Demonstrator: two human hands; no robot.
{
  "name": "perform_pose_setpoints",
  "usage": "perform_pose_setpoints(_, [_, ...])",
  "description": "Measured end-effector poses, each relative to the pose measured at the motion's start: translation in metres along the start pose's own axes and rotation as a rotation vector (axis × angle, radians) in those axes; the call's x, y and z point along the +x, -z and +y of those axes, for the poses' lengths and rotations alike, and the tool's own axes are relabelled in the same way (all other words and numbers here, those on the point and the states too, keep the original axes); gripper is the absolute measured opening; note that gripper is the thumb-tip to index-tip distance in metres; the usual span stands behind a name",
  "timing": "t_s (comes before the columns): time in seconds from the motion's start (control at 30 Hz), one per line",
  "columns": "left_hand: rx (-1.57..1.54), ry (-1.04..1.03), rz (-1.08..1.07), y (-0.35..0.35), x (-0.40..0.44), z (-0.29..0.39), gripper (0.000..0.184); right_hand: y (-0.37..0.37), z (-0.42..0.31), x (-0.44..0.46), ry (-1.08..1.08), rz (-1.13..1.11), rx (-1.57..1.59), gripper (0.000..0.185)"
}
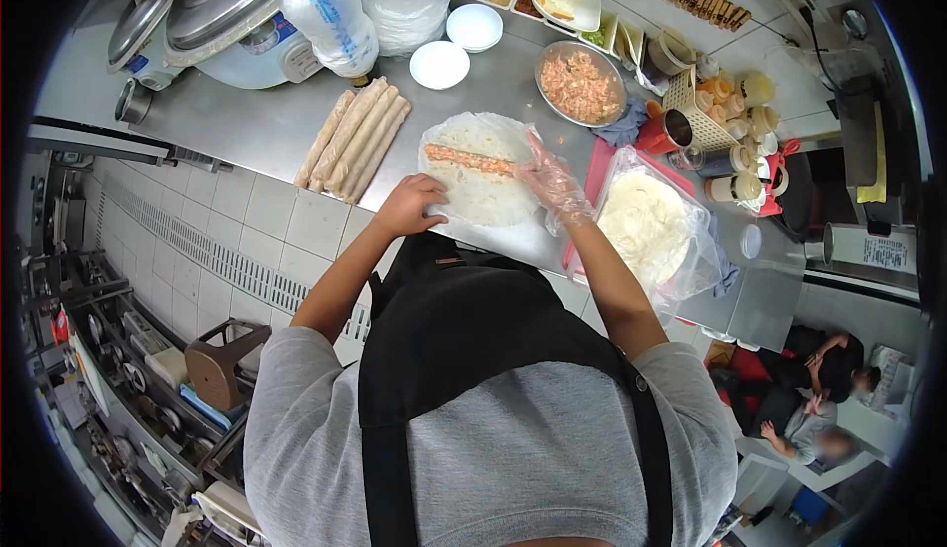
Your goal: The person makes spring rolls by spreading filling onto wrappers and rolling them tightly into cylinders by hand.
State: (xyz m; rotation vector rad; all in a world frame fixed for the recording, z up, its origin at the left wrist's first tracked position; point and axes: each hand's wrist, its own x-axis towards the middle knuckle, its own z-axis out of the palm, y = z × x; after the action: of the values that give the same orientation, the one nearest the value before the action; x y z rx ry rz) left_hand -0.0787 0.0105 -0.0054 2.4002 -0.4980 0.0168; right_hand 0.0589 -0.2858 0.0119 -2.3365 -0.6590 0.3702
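Note:
A thin, pale round wrapper [473,207] lies flat on the steel counter in front of me. Across its upper part runs a narrow strip of orange-pink chopped filling [464,159]. My left hand [412,205], bare, rests at the wrapper's left edge with thumb and fingers apart. At the right end of the strip is my right hand [552,180] in a clear plastic glove, its fingers spread and touching the filling. Several long finished rolls [355,143] are stacked to the left. A metal bowl [582,83] of the same filling stands at the upper right.
Right of the wrapper, a pink tray [600,167] holds a stack of white wrappers [646,214] in plastic. White bowls [440,65], bagged goods [330,14] and large lidded pots [237,29] line the back. Sauce bottles [735,187] crowd the right. Two people sit at the lower right.

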Motion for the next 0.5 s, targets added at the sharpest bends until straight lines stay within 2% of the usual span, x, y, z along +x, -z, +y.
perform_pose_setpoints(0.13, [0.003,-0.019,0.057,-0.004,-0.008,-0.009,0.019,0.004,0.02,-0.004,-0.097,-0.009,0.242,0.085])
perform_pose_setpoints(0.2, [-0.01,-0.001,0.07,-0.006,-0.009,-0.009,0.016,0.002,0.023,-0.004,-0.038,0.064,0.298,0.087])
perform_pose_setpoints(0.33, [0.122,-0.098,0.095,-0.001,-0.007,-0.012,0.011,0.008,0.009,-0.004,-0.042,0.019,0.234,0.086])
perform_pose_setpoints(0.4, [0.154,-0.116,0.089,-0.002,-0.007,-0.009,0.01,-0.001,-0.002,-0.003,0.063,0.135,0.362,0.085])
perform_pose_setpoints(0.43, [0.189,-0.117,0.077,-0.002,-0.005,-0.008,0.011,-0.006,0.001,0.0,0.057,0.141,0.36,0.085])
perform_pose_setpoints(0.5, [0.228,-0.118,0.067,-0.002,-0.002,-0.008,0.011,-0.015,0.004,0.008,0.051,0.06,0.126,0.083])
